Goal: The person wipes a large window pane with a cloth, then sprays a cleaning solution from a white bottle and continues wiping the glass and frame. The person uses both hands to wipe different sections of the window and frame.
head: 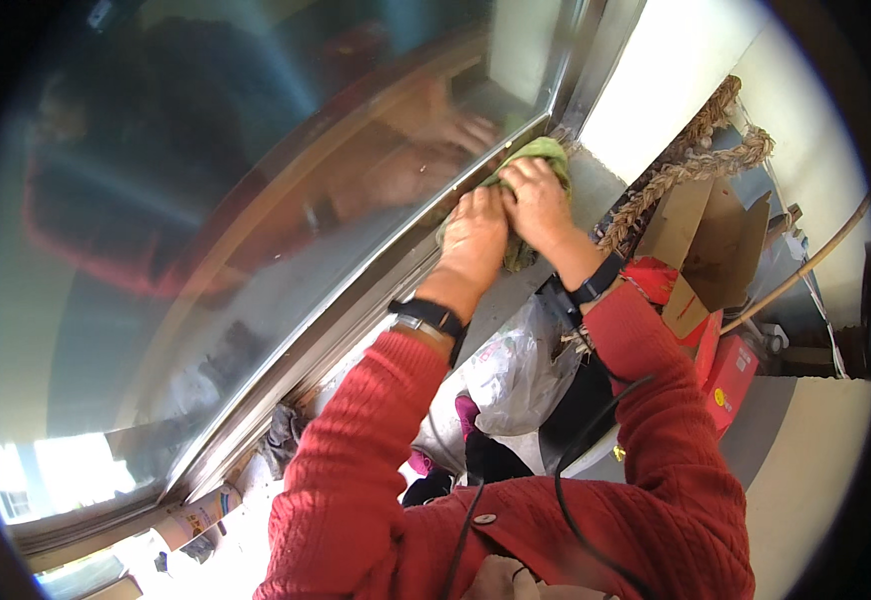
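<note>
Both of my hands press on a crumpled green cloth (553, 151) at the lower corner of a window, where the metal frame meets the sill (599, 184). My right hand (539, 196) lies flat on the cloth, fingers bent over its top. Against it on the left, my left hand (478, 229) bears down along the frame's bottom track (375, 304), with a bit of cloth showing beside its wrist. The fingertips are partly hidden in the folds. The large glass pane (218, 195) reflects my arms and sleeves.
Below the sill hangs or lies a clear plastic bag (514, 375). To the right are a braided straw rope (668, 184), an open cardboard box (713, 247), a red box (732, 379) and a thin stick (803, 262). A dark rag (282, 435) and printed cylindrical container (199, 517) sit lower left.
</note>
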Tool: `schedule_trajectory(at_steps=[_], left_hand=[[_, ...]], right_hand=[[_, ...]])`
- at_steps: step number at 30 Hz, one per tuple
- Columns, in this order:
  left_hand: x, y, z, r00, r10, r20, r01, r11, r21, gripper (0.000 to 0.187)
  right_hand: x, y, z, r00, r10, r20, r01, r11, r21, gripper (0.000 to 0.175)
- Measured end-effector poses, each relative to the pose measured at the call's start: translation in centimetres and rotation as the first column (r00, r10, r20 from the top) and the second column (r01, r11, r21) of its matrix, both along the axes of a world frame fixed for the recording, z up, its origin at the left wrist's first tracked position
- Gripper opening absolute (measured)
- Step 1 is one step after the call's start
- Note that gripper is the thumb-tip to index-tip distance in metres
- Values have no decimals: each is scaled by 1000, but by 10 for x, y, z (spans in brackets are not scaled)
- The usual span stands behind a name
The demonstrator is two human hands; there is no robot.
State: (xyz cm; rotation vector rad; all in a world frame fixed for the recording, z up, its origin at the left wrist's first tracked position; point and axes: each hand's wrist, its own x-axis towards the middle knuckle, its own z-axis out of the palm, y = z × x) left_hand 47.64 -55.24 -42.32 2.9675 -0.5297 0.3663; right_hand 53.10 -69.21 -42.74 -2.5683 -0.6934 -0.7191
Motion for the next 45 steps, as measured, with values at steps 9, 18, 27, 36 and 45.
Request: schedule_trajectory(at_steps=[9,18,27,36,45], left_hand=[[-146,128,-2,995,52,-80,-40,988,149,57],[-224,180,27,947,182,-266,-205,977,-60,68],[-132,106,20,978,-24,-206,-5,990,-140,71],[-17,19,18,965,-205,-163,166,960,-225,71],[79,-73,16,962,-156,-225,118,978,-172,69]], right_hand=[[-128,109,6,962,272,9,-272,958,94,39],[-181,160,15,875,463,-143,-471,881,-32,48],[-93,73,0,950,310,22,-310,951,-16,27],[-6,-8,-3,997,73,-19,-73,997,13,23],[66,-55,8,976,-145,-161,127,985,-118,21]])
